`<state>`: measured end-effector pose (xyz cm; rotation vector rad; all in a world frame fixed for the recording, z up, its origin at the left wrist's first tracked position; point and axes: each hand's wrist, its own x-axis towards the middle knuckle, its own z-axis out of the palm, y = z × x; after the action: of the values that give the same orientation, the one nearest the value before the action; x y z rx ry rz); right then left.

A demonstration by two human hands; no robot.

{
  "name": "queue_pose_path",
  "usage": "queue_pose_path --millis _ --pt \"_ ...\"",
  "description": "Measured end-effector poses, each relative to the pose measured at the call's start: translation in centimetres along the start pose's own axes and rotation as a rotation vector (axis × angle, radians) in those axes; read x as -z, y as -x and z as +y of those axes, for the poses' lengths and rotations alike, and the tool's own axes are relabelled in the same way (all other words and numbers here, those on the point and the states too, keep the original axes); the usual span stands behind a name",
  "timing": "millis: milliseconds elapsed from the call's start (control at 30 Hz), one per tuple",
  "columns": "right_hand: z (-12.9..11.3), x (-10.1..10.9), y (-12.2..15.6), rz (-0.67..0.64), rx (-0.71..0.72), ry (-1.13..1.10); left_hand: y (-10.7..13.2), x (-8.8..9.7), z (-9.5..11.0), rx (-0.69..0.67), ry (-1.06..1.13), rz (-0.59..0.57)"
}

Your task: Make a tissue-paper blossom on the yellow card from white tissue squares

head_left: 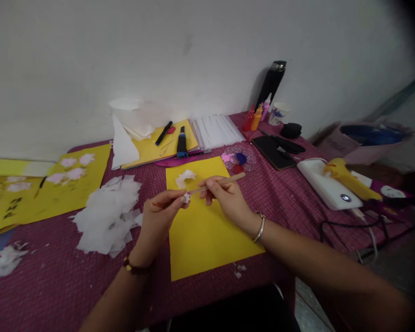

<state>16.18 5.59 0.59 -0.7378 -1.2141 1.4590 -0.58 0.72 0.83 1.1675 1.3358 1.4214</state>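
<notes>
My left hand (161,213) pinches a small wad of white tissue (186,198) over a yellow paper sheet (204,230). My right hand (226,198) is closed on a thin wooden stick (224,180), whose near end meets the tissue wad. A white tissue flower (185,177) lies on the sheet's far end, just beyond both hands. A bangle circles my right wrist and a bracelet my left.
A pile of white tissue pieces (107,214) lies left of the sheet. Beyond are a paint palette (240,158), paint bottles (256,117), a black flask (271,83), white strips (216,130), a dark tablet (273,151), a yellow glue gun (349,177) and decorated yellow paper (69,182).
</notes>
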Motion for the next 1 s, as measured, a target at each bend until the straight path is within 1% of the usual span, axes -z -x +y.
queue_pose_path --millis 67,133,167,233,267,333,400,433,467,567,600,633,667,700,767,833,933,1000 --pt "0.3 -0.1 0.1 -0.004 -0.084 -0.107 0.2 -0.2 0.0 -0.105 -0.14 0.016" --pt "0.4 -0.1 0.2 -0.037 -0.181 -0.227 0.3 -0.3 0.0 -0.151 -0.209 0.04" --pt "0.3 -0.1 0.2 -0.061 -0.218 -0.272 0.3 -0.4 0.0 -0.137 -0.195 0.056" --pt "0.2 0.1 -0.1 -0.105 -0.238 -0.301 0.1 -0.4 0.0 -0.042 -0.087 0.076" --pt "0.1 0.2 -0.3 -0.114 -0.217 -0.276 0.0 -0.3 0.0 0.016 -0.016 0.082" --pt "0.0 0.4 -0.6 -0.09 -0.144 -0.183 -0.2 -0.3 -0.1 0.101 0.097 0.084" --pt "0.1 0.5 -0.8 -0.034 -0.1 -0.118 -0.2 -0.2 -0.1 0.106 0.113 0.081" --pt "0.2 0.5 -0.8 -0.011 -0.112 -0.124 -0.1 -0.2 -0.1 0.072 0.069 0.083" --pt "0.3 0.4 -0.8 0.007 -0.147 -0.16 0.0 -0.2 0.0 0.008 -0.013 0.085" --pt "0.6 0.4 -0.6 0.027 -0.338 -0.326 0.3 0.2 0.0 -0.274 -0.382 0.042" --pt "0.7 0.5 -0.7 0.038 -0.39 -0.362 0.2 0.4 -0.1 -0.353 -0.496 0.016" --pt "0.7 0.8 -1.0 0.058 -0.411 -0.374 -0.1 0.7 -0.1 -0.407 -0.588 -0.009" --pt "0.7 1.2 -1.3 0.084 -0.398 -0.36 -0.5 1.0 -0.2 -0.433 -0.658 -0.029" --pt "0.7 1.6 -1.8 0.115 -0.354 -0.325 -1.1 1.4 -0.2 -0.44 -0.713 -0.04" --pt "0.8 2.6 -2.7 0.171 -0.228 -0.219 -2.6 2.1 -0.4 -0.431 -0.796 -0.059" --pt "1.1 3.4 -3.6 0.19 -0.133 -0.088 -4.1 2.6 -0.7 -0.418 -0.858 -0.099" --pt "1.8 3.8 -4.0 0.13 -0.053 0.114 -5.2 2.8 -1.4 -0.365 -0.965 -0.171" --pt "2.3 3.5 -3.7 0.055 0.009 0.249 -5.2 2.6 -2.1 -0.311 -1.028 -0.167"
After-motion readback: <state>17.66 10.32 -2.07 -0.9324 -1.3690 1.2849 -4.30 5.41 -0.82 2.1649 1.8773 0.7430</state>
